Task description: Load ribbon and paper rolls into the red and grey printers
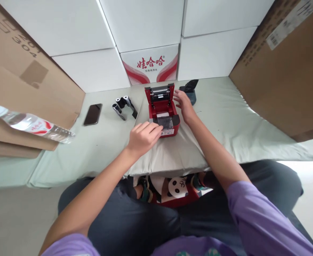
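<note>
A small red printer [176,132] stands on the covered surface with its lid [160,93] raised. A white piece, perhaps a roll's core, shows inside it. Across its front edge lies a dark, glossy strip [166,123]. My left hand [145,137] is at the front left of the printer, its fingers curled together at the strip's end; the fingertips are partly hidden. To the right of the raised lid, my right hand [183,104] has its fingers apart and holds nothing, with the fingertips close to the lid's side.
Small black-and-white rolls [121,103] and a phone [92,114] lie left of the printer. A dark holder [191,95] with black material stands behind my right hand. A water bottle [31,124] is at far left. White boxes [151,64] line the back; cardboard boxes [284,78] flank both sides.
</note>
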`<action>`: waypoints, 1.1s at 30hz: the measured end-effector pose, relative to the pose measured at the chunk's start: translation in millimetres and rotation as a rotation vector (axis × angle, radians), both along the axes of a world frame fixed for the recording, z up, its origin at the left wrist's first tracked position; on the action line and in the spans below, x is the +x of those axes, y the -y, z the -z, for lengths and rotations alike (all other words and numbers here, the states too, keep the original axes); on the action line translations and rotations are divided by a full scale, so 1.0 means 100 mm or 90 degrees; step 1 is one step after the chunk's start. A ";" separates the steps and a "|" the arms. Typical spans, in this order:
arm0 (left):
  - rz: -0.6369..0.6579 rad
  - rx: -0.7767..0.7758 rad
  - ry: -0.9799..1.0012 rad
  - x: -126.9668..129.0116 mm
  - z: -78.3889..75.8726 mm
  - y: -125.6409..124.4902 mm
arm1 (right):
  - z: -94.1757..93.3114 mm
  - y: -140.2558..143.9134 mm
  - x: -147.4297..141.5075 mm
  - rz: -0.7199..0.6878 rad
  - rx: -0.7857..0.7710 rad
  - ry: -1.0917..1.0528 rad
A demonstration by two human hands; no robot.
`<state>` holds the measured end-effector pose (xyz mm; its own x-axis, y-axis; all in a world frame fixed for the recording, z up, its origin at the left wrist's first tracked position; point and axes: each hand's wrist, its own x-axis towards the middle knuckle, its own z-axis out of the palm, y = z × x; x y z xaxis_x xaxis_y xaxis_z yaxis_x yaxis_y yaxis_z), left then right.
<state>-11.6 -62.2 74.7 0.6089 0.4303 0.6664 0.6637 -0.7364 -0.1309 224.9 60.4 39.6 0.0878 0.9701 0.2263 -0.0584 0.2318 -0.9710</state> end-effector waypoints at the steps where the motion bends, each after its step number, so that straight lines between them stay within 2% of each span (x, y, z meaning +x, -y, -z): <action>1: 0.005 0.008 -0.006 -0.02 0.00 0.01 | 0.02 -0.10 -0.08 -0.016 0.011 -0.008; 5: 0.014 -0.029 -0.031 -0.10 -0.01 0.07 | 0.14 -0.24 -0.26 -0.027 0.075 -0.026; 11: -0.034 -0.165 -0.047 -0.10 -0.07 0.07 | 0.17 -0.02 -0.17 0.005 0.069 0.036; 14: -0.027 -0.193 -0.029 -0.05 -0.03 0.10 | 0.15 0.03 -0.14 -0.010 0.096 0.059; 18: -0.024 -0.214 0.036 -0.02 0.08 0.11 | 0.17 0.00 -0.12 -0.063 0.082 0.094; 22: -0.079 -0.192 0.213 -0.02 0.17 -0.02 | 0.20 0.01 -0.09 -0.129 0.024 0.079; 24: -0.101 -0.196 0.258 -0.05 0.19 -0.12 | 0.20 0.03 -0.08 -0.149 -0.005 0.047; 28: -0.063 -0.271 0.203 -0.12 0.22 -0.26 | 0.14 0.08 -0.08 -0.153 -0.027 0.022; 33: -0.040 -0.336 0.188 -0.15 0.22 -0.27 | 0.15 0.08 -0.07 -0.189 -0.006 0.056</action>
<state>-26.8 -35.6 52.3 0.3936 0.7780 0.4897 0.6604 -0.6099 0.4381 217.9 52.8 24.6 -0.2186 0.9528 0.2106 -0.0373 0.2075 -0.9775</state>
